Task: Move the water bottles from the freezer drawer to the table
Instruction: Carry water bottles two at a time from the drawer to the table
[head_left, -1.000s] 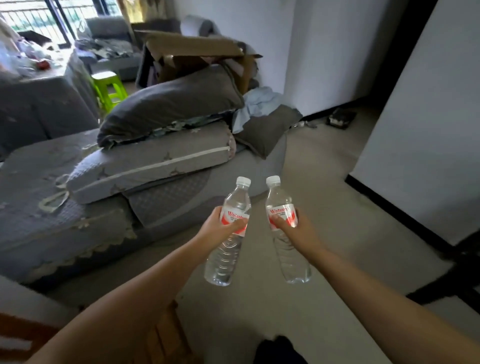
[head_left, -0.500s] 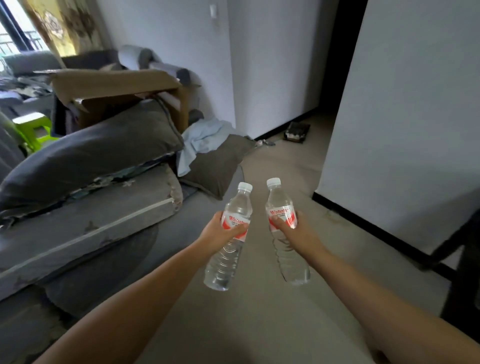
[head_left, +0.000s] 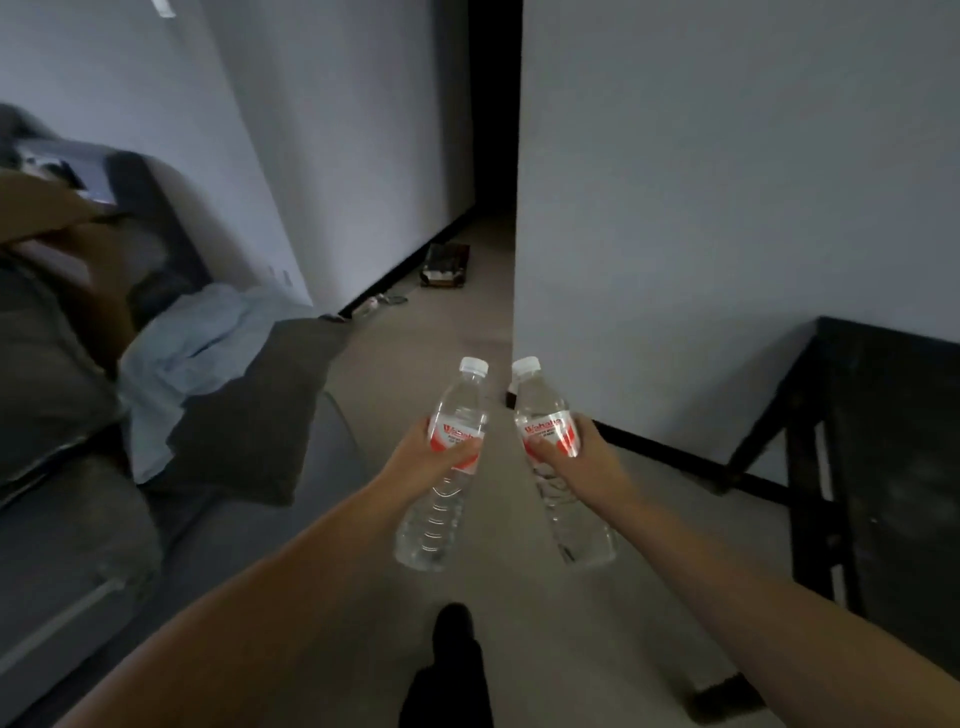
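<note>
The left hand (head_left: 415, 460) holds a clear plastic water bottle (head_left: 441, 483) around its red-and-white label, the thumb laid across the front of the label and the fingers wrapped behind it, out of sight. The right hand (head_left: 582, 460) grips a second water bottle (head_left: 563, 478) the same way, at the label, with the thumb crossing the front. Both bottles are carried in the air in front of the body, above the pale floor (head_left: 519, 613), with their white caps up and leaning toward each other: the caps are near but apart, while the bases splay outward. Both forearms reach in from the bottom corners of the head view. Below the bottles, a dark foot (head_left: 452, 631) shows on the floor. To the right stands a dark wooden counter (head_left: 893, 467), its frame and leg near the right forearm; neither bottle touches it. A white wall (head_left: 727, 208) rises behind it, ending at a corner beside a dark passage (head_left: 493, 104). To the left lies a grey sofa (head_left: 104, 545) with a dark cushion (head_left: 249, 410) and a crumpled light blue cloth (head_left: 192, 353) on it, and part of a brown cardboard box (head_left: 47, 213) above. Farther along the floor, against the dark baseboard, sits a small dark object (head_left: 445, 265) too blurred to identify.
</note>
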